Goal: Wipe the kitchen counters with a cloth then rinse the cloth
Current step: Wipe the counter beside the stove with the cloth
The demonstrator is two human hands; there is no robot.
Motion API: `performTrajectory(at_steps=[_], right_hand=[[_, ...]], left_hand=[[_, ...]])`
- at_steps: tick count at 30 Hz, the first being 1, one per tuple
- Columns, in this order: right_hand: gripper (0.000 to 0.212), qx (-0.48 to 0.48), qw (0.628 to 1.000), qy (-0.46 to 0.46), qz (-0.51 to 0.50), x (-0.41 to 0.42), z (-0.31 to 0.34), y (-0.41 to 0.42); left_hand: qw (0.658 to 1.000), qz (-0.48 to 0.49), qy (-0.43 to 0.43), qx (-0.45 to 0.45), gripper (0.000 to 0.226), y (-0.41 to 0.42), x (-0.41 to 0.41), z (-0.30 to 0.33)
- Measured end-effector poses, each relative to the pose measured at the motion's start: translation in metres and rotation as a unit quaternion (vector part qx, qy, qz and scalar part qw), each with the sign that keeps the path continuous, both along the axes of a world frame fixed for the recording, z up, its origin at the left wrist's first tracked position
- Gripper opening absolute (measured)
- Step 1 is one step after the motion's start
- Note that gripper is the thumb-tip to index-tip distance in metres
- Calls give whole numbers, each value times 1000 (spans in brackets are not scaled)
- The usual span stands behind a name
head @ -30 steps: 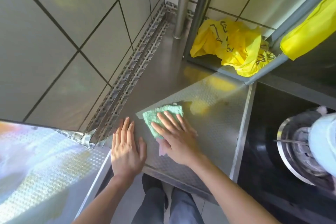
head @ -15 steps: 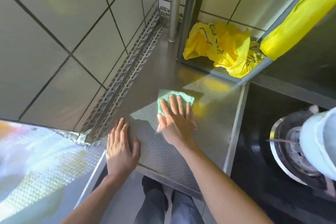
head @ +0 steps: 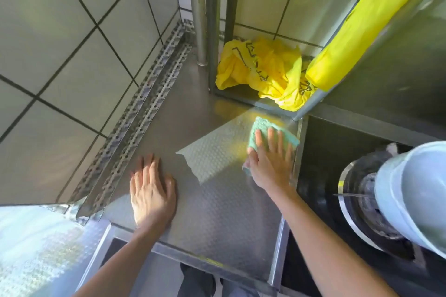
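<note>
Cloth (head: pixel 261 131) slid farther from left hand (head: pixel 152 196), toward stove edge | right hand (head: pixel 270 164) flat, fingers spread, pressing cloth | left hand spread flat on tabletop (head: pixel 217 212)

Crumpled yellow bag (head: pixel 263 72) inside metal rack (head: pixel 214 31); white pot (head: pixel 417 190) on burner (head: pixel 362 202); tiled wall (head: pixel 72 43) left.

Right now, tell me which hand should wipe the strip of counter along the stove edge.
Right. The right hand already presses the green cloth flat beside that edge, while the left hand rests bare on the counter, farther away.
</note>
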State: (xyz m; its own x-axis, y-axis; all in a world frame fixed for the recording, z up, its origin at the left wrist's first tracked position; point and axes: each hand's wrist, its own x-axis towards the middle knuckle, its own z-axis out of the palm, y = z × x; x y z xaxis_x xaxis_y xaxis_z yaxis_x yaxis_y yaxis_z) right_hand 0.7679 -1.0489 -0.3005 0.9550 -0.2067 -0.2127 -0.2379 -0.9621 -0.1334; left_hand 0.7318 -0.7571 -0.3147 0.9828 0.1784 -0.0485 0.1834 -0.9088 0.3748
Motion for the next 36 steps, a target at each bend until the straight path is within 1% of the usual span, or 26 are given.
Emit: performTrajectory(at_steps=[1, 2, 4, 6, 8, 10, 11, 12, 15, 17, 19, 20, 22, 24, 26, 28, 29, 30, 32, 35, 36], right_hand=[[60, 19, 1000, -16, -9, 16, -2, 15], [58, 38, 998, -42, 4, 26, -3, 32], [55, 59, 992, -85, 72, 22, -10, 66], [56, 61, 980, -80, 171, -6, -14, 81], [56, 43, 961, -61, 268, -39, -19, 64], [57, 11, 946, -51, 320, -58, -20, 24], [58, -3, 948, -42, 315, -58, -17, 3], [57, -9, 957, -34, 287, -53, -14, -15], [58, 2, 989, -20, 149, -7, -6, -37], [56, 2, 995, -42, 92, 23, -3, -18], [54, 10, 994, -71, 86, 51, -2, 22], [55, 16, 993, -66, 99, 59, 0, 44], [55, 37, 982, -78, 168, 79, -2, 99], [54, 64, 961, -103, 249, 64, -4, 119], [56, 81, 929, -98, 348, 31, -6, 104], [61, 76, 911, -74, 398, 10, -12, 66], [60, 59, 910, -72, 404, 10, -11, 45], [59, 44, 916, -74, 391, 16, -10, 29], [55, 38, 943, -85, 319, 38, -7, 20], [52, 23, 978, -102, 182, 86, -2, 72], [53, 29, 985, -89, 146, 100, -2, 98]], left_hand=[[1000, 0, 0, 9, 62, 0, 0, -2], [1000, 1, 0, 18, 62, 0, -1, -3], [1000, 6, 1, 30, 61, -2, 0, -5], [999, 11, 4, 30, 61, -3, 1, -5], [999, 13, 6, 31, 61, -3, 0, -5], [999, 11, 9, 29, 61, -3, -1, -3], [1000, 10, 9, 27, 62, -3, 0, -1], [1000, 11, 8, 25, 63, -3, 1, 0], [1000, 18, 10, 20, 65, -6, 0, 1], [999, 16, 17, 25, 66, -6, -5, 1], [999, 6, 25, 31, 66, -5, -9, 1], [999, 2, 28, 33, 67, -6, -10, 1], [999, 21, 29, 35, 65, 1, 1, -3], [999, 23, 26, 32, 64, -3, 3, -2], [999, 26, 23, 30, 63, -5, 0, -2], [999, 23, 22, 30, 62, -5, -1, -2], [999, 24, 22, 30, 62, -5, -1, -1], [999, 25, 23, 30, 62, -4, -1, -1], [999, 26, 24, 31, 62, -4, 1, -1], [999, 25, 20, 29, 60, -5, 0, -1], [999, 25, 21, 31, 60, -5, 0, -1]])
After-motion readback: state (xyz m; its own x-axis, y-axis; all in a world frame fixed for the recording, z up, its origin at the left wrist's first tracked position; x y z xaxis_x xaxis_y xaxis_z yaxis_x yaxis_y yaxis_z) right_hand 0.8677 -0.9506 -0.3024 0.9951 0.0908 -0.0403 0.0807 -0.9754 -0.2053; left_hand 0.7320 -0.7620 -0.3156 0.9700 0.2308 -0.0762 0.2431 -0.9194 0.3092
